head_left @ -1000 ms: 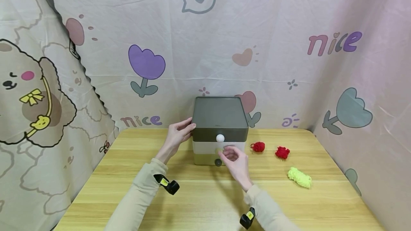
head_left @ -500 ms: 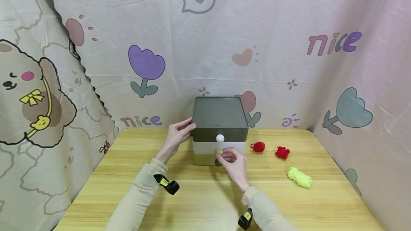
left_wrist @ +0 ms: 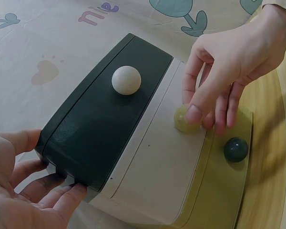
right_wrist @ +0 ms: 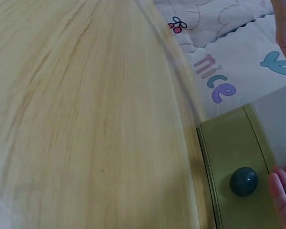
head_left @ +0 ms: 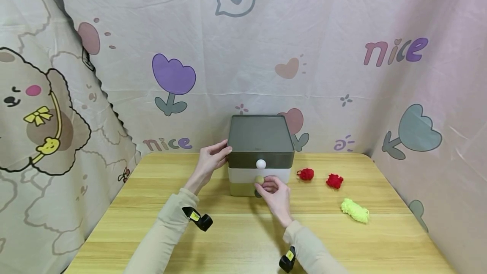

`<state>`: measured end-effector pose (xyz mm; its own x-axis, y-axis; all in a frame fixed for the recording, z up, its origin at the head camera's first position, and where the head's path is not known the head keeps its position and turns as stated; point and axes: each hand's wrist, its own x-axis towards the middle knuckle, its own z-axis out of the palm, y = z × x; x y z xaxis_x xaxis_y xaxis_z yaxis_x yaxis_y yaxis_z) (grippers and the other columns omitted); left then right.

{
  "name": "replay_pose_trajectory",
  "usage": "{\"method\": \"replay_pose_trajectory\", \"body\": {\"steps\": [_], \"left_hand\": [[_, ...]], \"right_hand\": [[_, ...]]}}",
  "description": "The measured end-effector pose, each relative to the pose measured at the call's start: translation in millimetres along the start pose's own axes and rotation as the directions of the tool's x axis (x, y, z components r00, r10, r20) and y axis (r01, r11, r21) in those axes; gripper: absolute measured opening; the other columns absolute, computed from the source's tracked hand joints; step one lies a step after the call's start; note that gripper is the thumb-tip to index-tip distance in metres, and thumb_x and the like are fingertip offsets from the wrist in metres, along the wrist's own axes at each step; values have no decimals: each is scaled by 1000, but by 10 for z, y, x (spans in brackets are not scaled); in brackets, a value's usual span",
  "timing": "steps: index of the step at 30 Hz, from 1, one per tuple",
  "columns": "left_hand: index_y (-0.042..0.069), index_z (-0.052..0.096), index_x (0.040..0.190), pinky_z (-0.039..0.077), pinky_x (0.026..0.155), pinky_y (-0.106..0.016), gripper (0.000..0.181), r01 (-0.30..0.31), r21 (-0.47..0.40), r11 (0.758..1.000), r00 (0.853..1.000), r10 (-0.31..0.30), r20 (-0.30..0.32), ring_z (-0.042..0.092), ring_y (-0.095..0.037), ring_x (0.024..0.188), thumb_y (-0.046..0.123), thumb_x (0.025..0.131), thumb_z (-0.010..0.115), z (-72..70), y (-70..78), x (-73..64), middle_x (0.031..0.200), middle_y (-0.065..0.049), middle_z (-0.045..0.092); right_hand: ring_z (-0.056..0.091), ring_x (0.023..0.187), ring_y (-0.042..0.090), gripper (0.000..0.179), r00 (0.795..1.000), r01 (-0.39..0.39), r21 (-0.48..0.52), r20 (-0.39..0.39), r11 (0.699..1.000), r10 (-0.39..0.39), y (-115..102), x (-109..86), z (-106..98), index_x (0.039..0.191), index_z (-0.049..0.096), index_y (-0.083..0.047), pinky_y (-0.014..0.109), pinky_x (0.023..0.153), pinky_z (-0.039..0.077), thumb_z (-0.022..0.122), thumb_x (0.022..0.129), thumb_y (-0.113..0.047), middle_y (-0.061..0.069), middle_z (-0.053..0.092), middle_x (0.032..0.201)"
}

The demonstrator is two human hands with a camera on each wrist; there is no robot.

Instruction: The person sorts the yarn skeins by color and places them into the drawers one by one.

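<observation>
A small drawer box has a dark grey top (head_left: 261, 133), a white middle drawer (head_left: 239, 175) and an olive bottom drawer (head_left: 239, 189). Each drawer front carries a round knob. My left hand (head_left: 210, 160) rests against the box's left side near the top, thumb and fingertips touching its edge. In the left wrist view my right hand (left_wrist: 233, 67) pinches the yellow-green knob (left_wrist: 185, 119) of the white drawer, thumb in front. Just below those fingers is the dark knob (left_wrist: 236, 149) of the olive drawer. The white knob (head_left: 261, 164) stands free on the dark drawer. All drawers look closed.
Right of the box lie two red yarn bundles, one nearer (head_left: 306, 174) and one farther right (head_left: 335, 181). A neon yellow yarn bundle (head_left: 355, 210) lies closer to the front. A printed cloth (head_left: 243, 54) hangs behind the wooden table (head_left: 228, 240).
My right hand has moved slightly left, and its fingers have come onto the yellow-green knob. The left hand and the box have stayed put.
</observation>
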<state>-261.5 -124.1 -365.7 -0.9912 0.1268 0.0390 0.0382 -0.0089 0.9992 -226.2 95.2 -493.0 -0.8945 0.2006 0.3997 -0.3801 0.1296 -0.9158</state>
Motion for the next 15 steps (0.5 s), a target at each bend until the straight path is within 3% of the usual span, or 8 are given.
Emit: {"method": "replay_pose_trajectory", "body": {"steps": [15], "left_hand": [[7, 49, 149, 48, 109, -43, 52, -2, -5, 1000, 1000, 2, 0, 55, -27, 131, 17, 100, 64, -2, -14, 12, 156, -15, 45]], "right_hand": [[67, 68, 0, 24, 999, -16, 22, -29, 1000, 16, -4, 1, 58, 94, 69, 5, 14, 65, 59, 84, 78, -3, 21, 74, 84]]}}
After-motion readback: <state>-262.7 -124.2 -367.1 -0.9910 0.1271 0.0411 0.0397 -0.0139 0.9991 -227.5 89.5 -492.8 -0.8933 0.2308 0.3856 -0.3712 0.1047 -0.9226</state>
